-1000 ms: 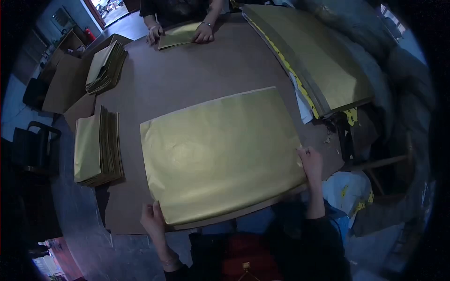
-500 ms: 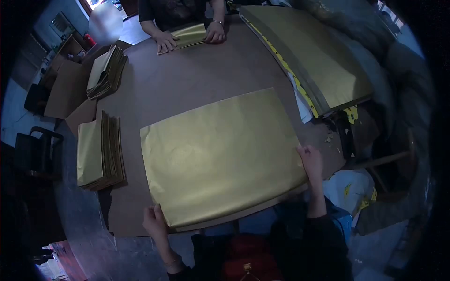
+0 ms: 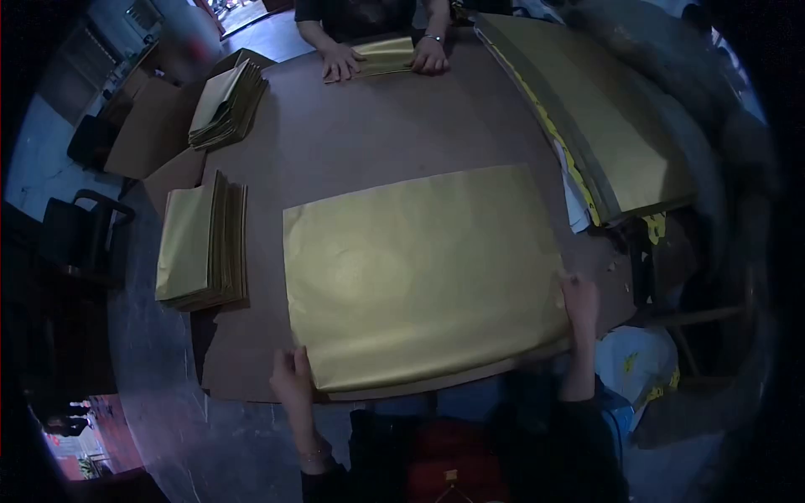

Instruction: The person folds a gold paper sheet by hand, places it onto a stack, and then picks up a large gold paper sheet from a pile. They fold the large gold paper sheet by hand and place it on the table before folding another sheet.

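Observation:
A large gold sheet lies on the brown table in front of me, its near edge by the table's front edge. My left hand has its fingers closed at the sheet's near left corner. At the right edge, toward the near corner, my right hand pinches the sheet, its fingers bent together. The sheet looks flat, with slight creases at its left side.
Across the table a person's hands press a folded gold sheet. Folded gold stacks stand at the left. A large pile of gold sheets lies at the right. White bags sit below the right edge.
The whole view has shifted, so the table and stacks appear further right and slightly higher. Both my hands remain at the sheet's edges, and the sheet lies much as before.

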`<act>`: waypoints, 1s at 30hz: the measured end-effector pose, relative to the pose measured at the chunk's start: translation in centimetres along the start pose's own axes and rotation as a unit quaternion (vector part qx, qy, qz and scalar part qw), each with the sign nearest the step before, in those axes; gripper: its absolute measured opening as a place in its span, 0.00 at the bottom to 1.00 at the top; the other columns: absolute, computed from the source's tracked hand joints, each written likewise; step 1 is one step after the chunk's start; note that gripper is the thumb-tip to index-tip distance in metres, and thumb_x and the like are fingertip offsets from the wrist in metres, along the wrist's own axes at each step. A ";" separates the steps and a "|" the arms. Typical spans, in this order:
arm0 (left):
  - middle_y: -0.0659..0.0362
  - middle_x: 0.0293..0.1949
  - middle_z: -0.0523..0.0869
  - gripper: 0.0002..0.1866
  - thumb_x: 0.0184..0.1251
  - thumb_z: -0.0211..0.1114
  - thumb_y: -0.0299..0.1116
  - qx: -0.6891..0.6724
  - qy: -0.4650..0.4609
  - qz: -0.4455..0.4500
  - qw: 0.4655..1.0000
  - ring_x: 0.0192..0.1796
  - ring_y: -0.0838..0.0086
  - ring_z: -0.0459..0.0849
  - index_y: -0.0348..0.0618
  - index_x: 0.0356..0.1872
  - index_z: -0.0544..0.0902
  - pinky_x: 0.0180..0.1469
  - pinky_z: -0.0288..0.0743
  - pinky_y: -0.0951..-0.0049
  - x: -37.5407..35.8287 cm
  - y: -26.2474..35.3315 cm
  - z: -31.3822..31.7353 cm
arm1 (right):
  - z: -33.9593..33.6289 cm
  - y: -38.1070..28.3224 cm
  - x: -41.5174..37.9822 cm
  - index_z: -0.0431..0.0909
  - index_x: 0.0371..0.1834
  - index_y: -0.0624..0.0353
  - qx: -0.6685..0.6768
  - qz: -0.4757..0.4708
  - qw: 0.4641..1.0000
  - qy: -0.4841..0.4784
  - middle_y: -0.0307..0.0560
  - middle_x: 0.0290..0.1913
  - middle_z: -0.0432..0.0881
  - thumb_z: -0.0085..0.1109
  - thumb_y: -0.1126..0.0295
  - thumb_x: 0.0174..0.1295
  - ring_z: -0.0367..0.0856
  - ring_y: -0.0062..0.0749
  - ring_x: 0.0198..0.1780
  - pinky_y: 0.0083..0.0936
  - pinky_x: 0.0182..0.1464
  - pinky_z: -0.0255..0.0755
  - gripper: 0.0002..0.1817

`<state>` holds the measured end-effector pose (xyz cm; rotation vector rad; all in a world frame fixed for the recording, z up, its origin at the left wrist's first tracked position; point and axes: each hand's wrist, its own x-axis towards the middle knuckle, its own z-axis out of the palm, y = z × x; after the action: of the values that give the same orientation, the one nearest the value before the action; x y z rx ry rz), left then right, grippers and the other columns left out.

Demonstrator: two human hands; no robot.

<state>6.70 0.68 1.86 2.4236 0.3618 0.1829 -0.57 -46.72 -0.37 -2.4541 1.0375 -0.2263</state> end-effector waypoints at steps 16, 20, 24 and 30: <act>0.51 0.26 0.84 0.12 0.62 0.65 0.38 -0.002 0.007 -0.010 1.000 0.30 0.63 0.86 0.37 0.33 0.78 0.33 0.76 0.68 0.1 -0.4 0.4 | 0.9 2.5 1.5 0.76 0.33 0.67 0.004 -0.004 1.000 -0.009 0.63 0.25 0.75 0.57 0.53 0.60 0.76 0.51 0.29 0.39 0.35 0.67 0.22; 0.51 0.27 0.85 0.12 0.62 0.65 0.37 0.016 -0.011 -0.026 0.999 0.31 0.64 0.86 0.38 0.33 0.78 0.33 0.76 0.69 0.2 -0.4 0.3 | -0.5 -0.1 0.5 0.75 0.32 0.68 0.019 0.013 0.999 -0.028 0.63 0.24 0.73 0.56 0.54 0.61 0.75 0.50 0.29 0.39 0.34 0.66 0.22; 0.51 0.27 0.85 0.12 0.62 0.65 0.37 0.036 -0.022 -0.036 0.998 0.31 0.64 0.86 0.37 0.33 0.78 0.33 0.76 0.68 0.3 -0.2 0.2 | 0.1 1.0 0.9 0.74 0.31 0.68 0.034 -0.009 0.999 -0.027 0.64 0.25 0.73 0.55 0.53 0.62 0.74 0.52 0.28 0.40 0.33 0.66 0.23; 0.53 0.29 0.85 0.11 0.62 0.64 0.41 0.035 -0.016 -0.020 0.999 0.32 0.58 0.85 0.44 0.33 0.78 0.33 0.76 0.61 0.1 -0.5 0.5 | 0.3 1.3 0.9 0.75 0.32 0.69 -0.007 -0.019 1.000 -0.016 0.62 0.27 0.76 0.54 0.52 0.63 0.77 0.54 0.32 0.41 0.35 0.68 0.24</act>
<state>6.82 0.80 1.19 2.4825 0.4067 0.1149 -0.65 -48.09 -1.29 -2.4839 0.9825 -0.1920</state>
